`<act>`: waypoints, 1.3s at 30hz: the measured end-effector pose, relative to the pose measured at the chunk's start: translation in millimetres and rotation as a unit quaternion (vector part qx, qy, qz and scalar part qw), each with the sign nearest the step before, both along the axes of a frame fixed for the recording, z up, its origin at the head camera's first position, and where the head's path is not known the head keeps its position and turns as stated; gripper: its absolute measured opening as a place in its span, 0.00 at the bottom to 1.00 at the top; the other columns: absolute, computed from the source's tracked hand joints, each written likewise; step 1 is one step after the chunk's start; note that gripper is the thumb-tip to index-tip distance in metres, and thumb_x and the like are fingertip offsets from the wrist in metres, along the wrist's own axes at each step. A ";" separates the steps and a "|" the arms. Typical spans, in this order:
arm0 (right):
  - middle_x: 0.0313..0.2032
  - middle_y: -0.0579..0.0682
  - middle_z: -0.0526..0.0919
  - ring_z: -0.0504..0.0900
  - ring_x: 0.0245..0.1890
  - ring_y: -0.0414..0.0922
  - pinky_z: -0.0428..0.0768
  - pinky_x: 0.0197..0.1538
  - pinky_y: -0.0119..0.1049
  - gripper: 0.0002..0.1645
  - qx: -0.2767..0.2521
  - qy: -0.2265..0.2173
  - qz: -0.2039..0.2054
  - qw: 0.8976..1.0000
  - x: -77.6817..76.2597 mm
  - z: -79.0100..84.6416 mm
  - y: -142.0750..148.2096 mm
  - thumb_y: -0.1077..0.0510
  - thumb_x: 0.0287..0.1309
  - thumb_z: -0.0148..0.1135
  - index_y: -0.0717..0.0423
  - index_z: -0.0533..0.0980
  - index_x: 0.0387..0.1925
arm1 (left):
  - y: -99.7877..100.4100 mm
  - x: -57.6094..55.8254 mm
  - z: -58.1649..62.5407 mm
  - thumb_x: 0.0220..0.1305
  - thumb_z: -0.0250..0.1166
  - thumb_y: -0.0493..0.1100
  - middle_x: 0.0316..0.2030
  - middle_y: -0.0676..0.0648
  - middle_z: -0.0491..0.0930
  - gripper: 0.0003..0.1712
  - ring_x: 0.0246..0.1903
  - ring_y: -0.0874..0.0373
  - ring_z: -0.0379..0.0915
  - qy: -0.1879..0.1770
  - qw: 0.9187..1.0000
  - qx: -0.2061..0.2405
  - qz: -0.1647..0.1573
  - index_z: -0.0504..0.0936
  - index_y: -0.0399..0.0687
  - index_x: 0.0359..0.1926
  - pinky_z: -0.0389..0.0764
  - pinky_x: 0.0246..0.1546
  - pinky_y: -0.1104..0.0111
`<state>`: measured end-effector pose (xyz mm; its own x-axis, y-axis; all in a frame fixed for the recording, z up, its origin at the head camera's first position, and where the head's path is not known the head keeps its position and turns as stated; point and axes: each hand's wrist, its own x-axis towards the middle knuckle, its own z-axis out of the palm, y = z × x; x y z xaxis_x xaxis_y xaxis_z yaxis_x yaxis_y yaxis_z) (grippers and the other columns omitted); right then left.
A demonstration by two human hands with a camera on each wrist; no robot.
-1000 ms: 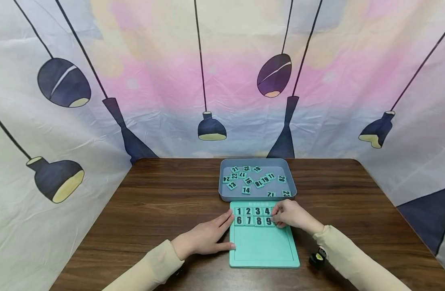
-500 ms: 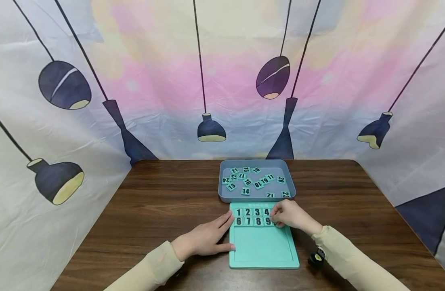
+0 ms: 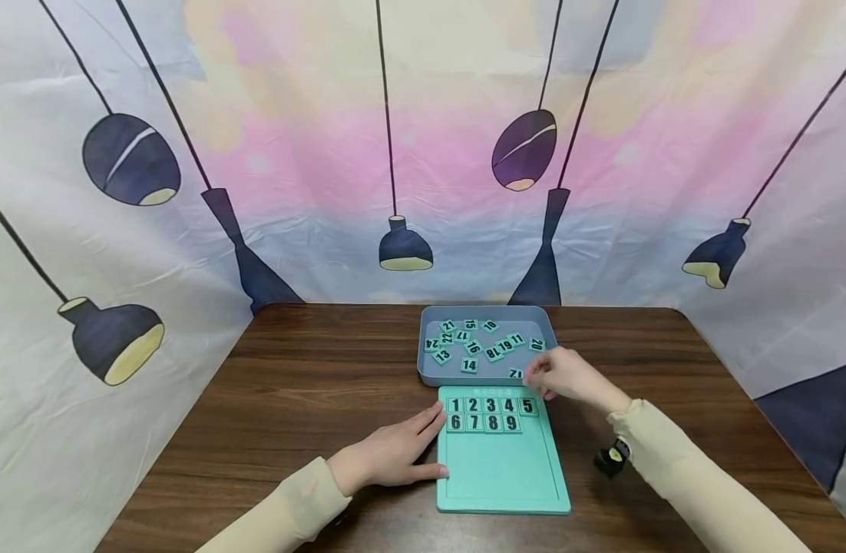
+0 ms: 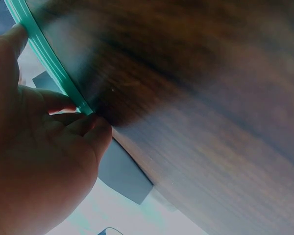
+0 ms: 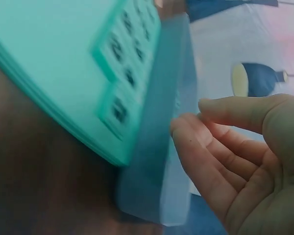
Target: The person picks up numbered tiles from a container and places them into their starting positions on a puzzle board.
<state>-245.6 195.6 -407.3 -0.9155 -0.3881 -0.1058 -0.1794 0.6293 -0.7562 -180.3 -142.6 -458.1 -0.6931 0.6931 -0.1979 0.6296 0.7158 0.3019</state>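
My left hand [image 3: 395,452] rests at the left edge of a mint-green board [image 3: 502,472], its fingers stretched out and the fingertips on the rim. In the left wrist view those fingertips meet the board's side [image 4: 49,58]. Two rows of number tiles lie at the board's far end; tile 5 [image 3: 528,407] ends the first row and tile 9 [image 3: 511,423] the second. My right hand [image 3: 571,376] is over the near right corner of a grey-blue tray [image 3: 430,377]. Its fingers are loosely bent, with a gap between thumb and forefinger and nothing held in the right wrist view.
Several loose tiles lie scattered in the tray, turned various ways, among them tile 14 [image 3: 469,365] and tile 20 [image 3: 537,345]. The tray stands right behind the board on a dark wooden table [image 3: 312,369]. A cloth backdrop [image 3: 312,253] with painted lamps hangs behind.
My right hand has left the right end of the tile rows and moved forward to the tray, uncovering tile 5. It now hides tile 23 in the tray corner. The left hand stays put.
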 end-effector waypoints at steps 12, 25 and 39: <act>0.48 0.64 0.84 0.85 0.41 0.50 0.84 0.47 0.45 0.21 -0.009 0.034 -0.064 0.997 -62.0 50.3 0.6 0.54 0.72 0.60 0.68 0.80 0.55 | 0.3 -0.1 -1.0 0.71 0.50 0.72 0.80 0.46 0.44 0.51 0.75 0.54 0.51 -0.003 1.000 -0.001 0.000 0.48 0.48 0.81 0.69 0.65 0.59; 0.53 0.64 0.82 0.82 0.49 0.57 0.79 0.53 0.52 0.22 0.014 0.049 -0.091 0.995 -110.8 34.1 -22.9 0.55 0.72 0.58 0.65 0.79 0.59 | 3.6 3.5 -1.1 0.71 0.50 0.72 0.80 0.46 0.45 0.51 0.75 0.54 0.51 0.001 1.000 0.003 -0.006 0.49 0.47 0.81 0.69 0.65 0.60; 0.31 0.59 0.80 0.73 0.28 0.49 0.75 0.38 0.43 0.14 0.030 0.057 -0.106 0.992 -130.1 -8.7 -62.3 0.59 0.68 0.59 0.65 0.81 0.29 | 0.4 2.3 -2.4 0.71 0.50 0.72 0.80 0.45 0.45 0.51 0.75 0.53 0.51 0.007 1.000 0.005 -0.006 0.49 0.46 0.81 0.69 0.65 0.60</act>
<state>-375.7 133.3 -416.0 -0.9833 -0.1812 -0.0135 -0.1205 0.7057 -0.6982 -178.0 -142.1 -460.5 -0.6873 0.7033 -0.1813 0.6427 0.7053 0.2993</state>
